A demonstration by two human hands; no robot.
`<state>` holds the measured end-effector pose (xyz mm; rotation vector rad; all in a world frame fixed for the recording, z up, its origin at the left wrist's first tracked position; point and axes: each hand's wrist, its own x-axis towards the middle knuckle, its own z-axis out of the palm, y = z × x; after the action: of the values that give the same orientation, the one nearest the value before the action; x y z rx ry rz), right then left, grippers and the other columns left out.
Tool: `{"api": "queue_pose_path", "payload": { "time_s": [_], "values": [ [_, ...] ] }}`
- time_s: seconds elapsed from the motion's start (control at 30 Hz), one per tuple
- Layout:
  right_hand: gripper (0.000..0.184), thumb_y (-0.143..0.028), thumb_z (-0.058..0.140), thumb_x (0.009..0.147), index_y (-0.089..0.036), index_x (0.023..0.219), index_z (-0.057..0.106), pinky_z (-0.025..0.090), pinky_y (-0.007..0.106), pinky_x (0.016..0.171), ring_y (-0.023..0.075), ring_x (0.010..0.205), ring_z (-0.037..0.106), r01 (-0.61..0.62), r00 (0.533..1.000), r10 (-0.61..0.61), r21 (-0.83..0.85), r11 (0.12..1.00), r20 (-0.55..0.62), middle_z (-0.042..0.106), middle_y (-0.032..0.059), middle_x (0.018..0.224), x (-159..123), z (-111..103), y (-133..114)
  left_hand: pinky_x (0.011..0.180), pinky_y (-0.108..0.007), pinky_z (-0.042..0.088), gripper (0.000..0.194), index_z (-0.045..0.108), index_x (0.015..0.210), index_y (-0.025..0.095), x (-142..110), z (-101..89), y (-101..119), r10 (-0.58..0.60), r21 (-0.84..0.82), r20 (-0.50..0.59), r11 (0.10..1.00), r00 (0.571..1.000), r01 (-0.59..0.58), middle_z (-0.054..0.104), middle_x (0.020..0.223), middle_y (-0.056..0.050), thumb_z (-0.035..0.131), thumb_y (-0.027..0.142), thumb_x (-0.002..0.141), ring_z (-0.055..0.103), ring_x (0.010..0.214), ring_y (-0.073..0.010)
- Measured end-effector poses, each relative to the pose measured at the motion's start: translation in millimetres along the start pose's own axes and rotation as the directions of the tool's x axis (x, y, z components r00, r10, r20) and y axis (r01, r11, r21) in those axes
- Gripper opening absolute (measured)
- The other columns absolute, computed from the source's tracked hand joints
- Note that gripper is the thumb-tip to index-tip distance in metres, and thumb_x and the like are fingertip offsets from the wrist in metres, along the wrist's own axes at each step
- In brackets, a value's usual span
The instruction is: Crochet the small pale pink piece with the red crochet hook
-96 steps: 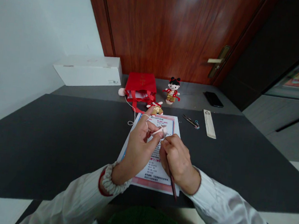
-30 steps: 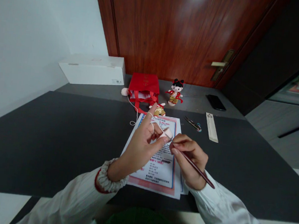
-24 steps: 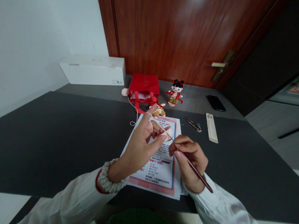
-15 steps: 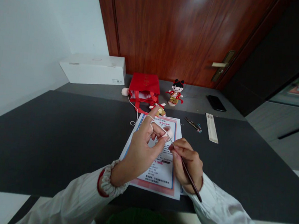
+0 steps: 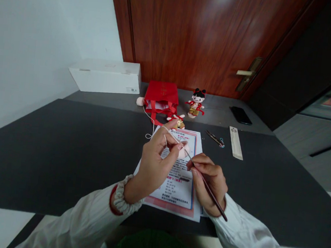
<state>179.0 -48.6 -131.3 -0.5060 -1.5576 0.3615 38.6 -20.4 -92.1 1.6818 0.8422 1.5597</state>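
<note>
My left hand (image 5: 156, 163) pinches a small cup-shaped piece of pale pink crochet (image 5: 184, 150) between thumb and fingers. Pale yarn (image 5: 165, 129) loops round its raised index finger. My right hand (image 5: 210, 182) grips a crochet hook (image 5: 212, 198) with a dark reddish handle, held like a pen. The hook's thin metal tip meets the edge of the crochet piece; the exact stitch is too small to make out. Beneath both hands lie printed sheets (image 5: 172, 202) with a pink and blue border. From a pale ball of yarn (image 5: 140, 101) a strand trails across the table.
A red bag (image 5: 162, 92) stands at the back, with a small crocheted doll body (image 5: 178, 122) before it. Right of it stands a finished-looking doll (image 5: 196, 103). Small scissors (image 5: 215, 138), a pale flat packet (image 5: 236, 143), a black phone (image 5: 241, 115) and a white box (image 5: 105, 77) lie around.
The right hand has turned the hook from a flatter slant to a steeper one, its tip staying at the crochet piece. My left index finger has bent slightly. The view has shifted a little.
</note>
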Motion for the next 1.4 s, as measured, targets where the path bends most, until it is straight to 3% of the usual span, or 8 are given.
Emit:
{"api": "queue_pose_path", "payload": {
  "time_s": [0.17,0.37,0.53,0.67,0.83,1.0,1.23,1.4],
  "values": [
    [0.027,-0.002,0.051,0.084,-0.022,0.102,0.051,0.051,0.032,0.061,0.0159,0.072,0.059,0.069,0.995,-0.060,-0.118,0.991,0.077,0.060,0.0041,0.085,3.5,-1.9,-2.3,0.083,-0.033,0.054,0.043,0.052,0.125,0.026,-0.5,0.8,1.6,0.034,0.021,-0.029,0.999,0.999,-0.033,0.061,0.080,0.001,0.060,0.012,0.085,0.061,0.072,-0.0138],
    [0.031,-0.002,0.050,0.083,-0.024,0.105,0.049,0.050,0.034,0.061,0.0170,0.072,0.058,0.142,0.987,-0.127,-0.160,0.977,0.103,0.059,0.0042,0.085,1.0,-3.2,1.2,0.081,-0.034,0.053,0.037,0.056,0.117,0.023,2.3,2.7,11.1,-0.105,-0.049,-0.026,0.993,0.994,0.103,0.058,0.073,0.003,0.061,0.011,0.082,0.060,0.070,-0.0141],
    [0.034,-0.002,0.051,0.084,-0.025,0.109,0.048,0.050,0.034,0.060,0.0171,0.070,0.056,0.206,0.970,-0.161,-0.264,0.942,0.182,0.060,0.0051,0.086,0.8,-5.7,1.8,0.076,-0.031,0.052,0.035,0.057,0.116,0.023,1.6,5.2,12.2,-0.092,-0.101,-0.060,0.991,0.994,0.086,0.058,0.073,0.003,0.059,0.011,0.083,0.057,0.067,-0.0126],
    [0.035,0.000,0.050,0.083,-0.023,0.109,0.048,0.049,0.032,0.058,0.0167,0.069,0.054,0.243,0.963,-0.195,-0.286,0.927,0.186,0.060,0.0050,0.084,3.8,-6.6,1.6,0.060,-0.024,0.044,0.045,0.054,0.124,0.022,4.4,6.0,8.2,-0.256,-0.238,0.026,0.937,0.966,0.255,0.056,0.069,0.004,0.062,0.013,0.081,0.052,0.061,-0.0104],
    [0.027,-0.003,0.050,0.085,-0.023,0.103,0.052,0.050,0.033,0.059,0.0163,0.069,0.057,0.175,0.982,-0.159,-0.177,0.969,0.100,0.060,0.0040,0.083,2.5,-4.1,3.1,0.066,-0.025,0.042,0.045,0.055,0.125,0.018,8.7,5.3,7.4,-0.436,-0.467,0.186,0.749,0.881,0.470,0.057,0.070,0.003,0.059,0.012,0.081,0.053,0.065,-0.0101],
    [0.022,-0.008,0.055,0.086,-0.024,0.102,0.053,0.051,0.033,0.063,0.0167,0.076,0.061,-0.032,0.998,0.030,-0.047,0.998,-0.051,0.060,0.0036,0.086,-7.9,-2.8,9.0,0.078,-0.028,0.045,0.060,0.045,0.135,0.021,5.7,4.1,9.0,-0.329,-0.363,0.148,0.859,0.933,0.360,0.064,0.079,0.001,0.065,0.014,0.078,0.060,0.077,-0.0132],
    [0.024,-0.008,0.051,0.087,-0.022,0.106,0.055,0.052,0.034,0.063,0.0184,0.075,0.062,0.067,0.996,-0.059,-0.134,0.989,0.064,0.062,0.0058,0.084,2.8,-1.4,-0.3,0.080,-0.032,0.052,0.068,0.037,0.140,0.025,2.0,6.8,11.6,-0.287,-0.234,0.087,0.925,0.954,0.299,0.062,0.077,0.003,0.062,0.009,0.079,0.065,0.077,-0.0153],
    [0.029,-0.003,0.058,0.082,-0.020,0.105,0.053,0.053,0.034,0.062,0.0188,0.075,0.061,0.145,0.984,-0.117,-0.231,0.962,0.133,0.061,0.0066,0.085,4.7,-3.3,3.5,0.096,-0.040,0.049,0.070,0.034,0.143,0.026,-1.1,5.0,0.0,-0.140,-0.108,0.037,0.984,0.989,0.143,0.062,0.078,0.003,0.063,0.010,0.082,0.066,0.085,-0.0173]
  ]
}}
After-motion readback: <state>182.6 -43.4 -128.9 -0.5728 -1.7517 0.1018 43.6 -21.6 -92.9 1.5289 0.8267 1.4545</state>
